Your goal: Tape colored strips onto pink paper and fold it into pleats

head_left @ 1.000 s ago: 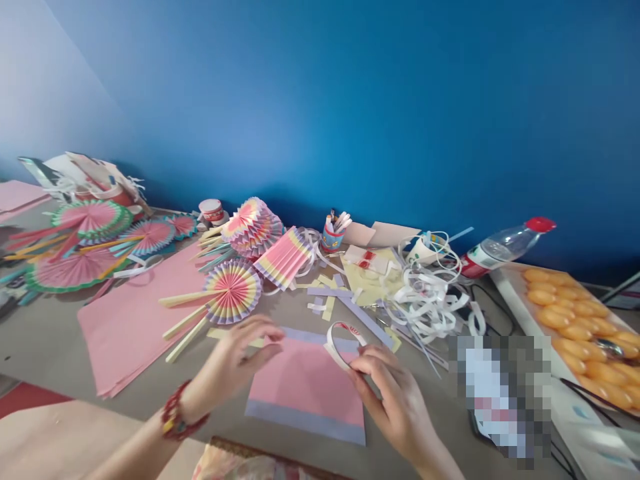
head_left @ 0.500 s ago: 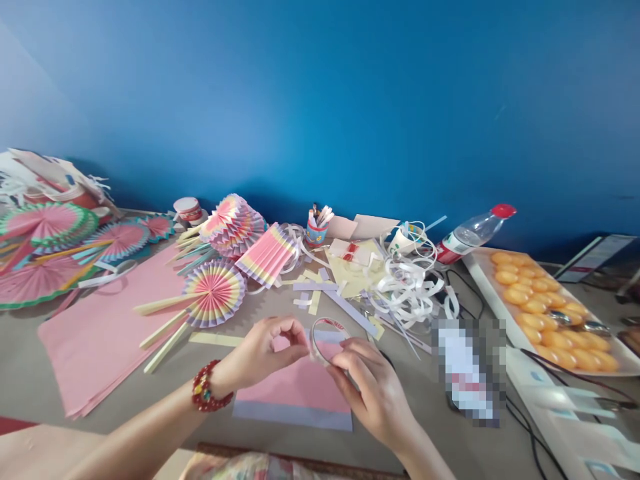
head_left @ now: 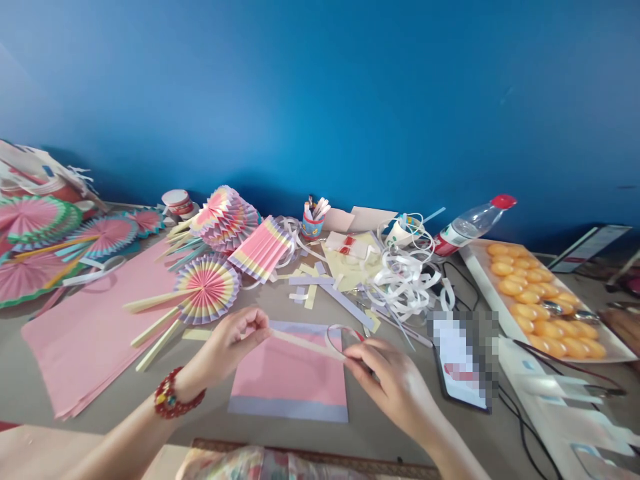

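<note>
The left hand pinches the free end of a strip of tape between thumb and forefinger, while the right hand grips the roll — the strip runs taut between them, just above the pink sheet on the table.

To do this well, I judge the strip should stay straight and level as it pays out; any twist would likely let it fold and stick to itself. The left pinch is best held at the very tip, so little adhesive is spoiled by the fingers. The right hand should let the roll turn rather than drag. It also helps to hold the strip clear of the sheet until it lines up with the sheet's lilac edge. A paper fan and loose white strips lie near — worth keeping the tape away from them.
</note>
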`<state>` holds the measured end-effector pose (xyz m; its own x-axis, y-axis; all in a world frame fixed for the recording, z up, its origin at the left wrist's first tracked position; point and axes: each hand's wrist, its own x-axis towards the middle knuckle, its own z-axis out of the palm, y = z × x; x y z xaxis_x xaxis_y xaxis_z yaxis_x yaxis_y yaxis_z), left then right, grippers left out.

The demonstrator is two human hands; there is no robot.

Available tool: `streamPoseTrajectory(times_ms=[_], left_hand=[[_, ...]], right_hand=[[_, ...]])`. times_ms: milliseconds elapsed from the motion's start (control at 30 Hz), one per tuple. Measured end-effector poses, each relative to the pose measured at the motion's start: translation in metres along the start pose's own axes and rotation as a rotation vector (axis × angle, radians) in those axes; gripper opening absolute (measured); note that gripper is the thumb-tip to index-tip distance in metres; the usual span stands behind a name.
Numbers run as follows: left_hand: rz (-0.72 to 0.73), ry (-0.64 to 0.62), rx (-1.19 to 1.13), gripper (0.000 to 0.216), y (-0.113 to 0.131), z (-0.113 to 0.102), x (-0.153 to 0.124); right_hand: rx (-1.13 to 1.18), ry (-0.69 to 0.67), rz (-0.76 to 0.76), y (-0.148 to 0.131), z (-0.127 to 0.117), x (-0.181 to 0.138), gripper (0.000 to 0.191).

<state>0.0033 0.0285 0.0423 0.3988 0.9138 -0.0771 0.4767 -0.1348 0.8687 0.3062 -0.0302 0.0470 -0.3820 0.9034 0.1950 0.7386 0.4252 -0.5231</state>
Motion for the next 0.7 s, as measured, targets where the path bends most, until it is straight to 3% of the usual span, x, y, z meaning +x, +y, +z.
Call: streamPoseTrajectory(times_ms=[367, 600, 700], left_hand=[[-0.082, 0.095, 0.064, 0.023, -0.032, -0.003, -0.017], [-0.097, 0.09, 0.141, 0.02, -0.024, 0.01, -0.01], [-0.088, 0.109, 0.169, 0.018, -0.026, 0.01, -0.008]], right_hand=[[-0.07, -0.031, 0.056, 0.021, -0.009, -0.01, 0.016], [-0.338, 0.134, 0.002, 0.034, -0.007, -0.009, 0.017], [-0.36, 0.093, 0.028, 0.032, -0.005, -0.008, 0.019]])
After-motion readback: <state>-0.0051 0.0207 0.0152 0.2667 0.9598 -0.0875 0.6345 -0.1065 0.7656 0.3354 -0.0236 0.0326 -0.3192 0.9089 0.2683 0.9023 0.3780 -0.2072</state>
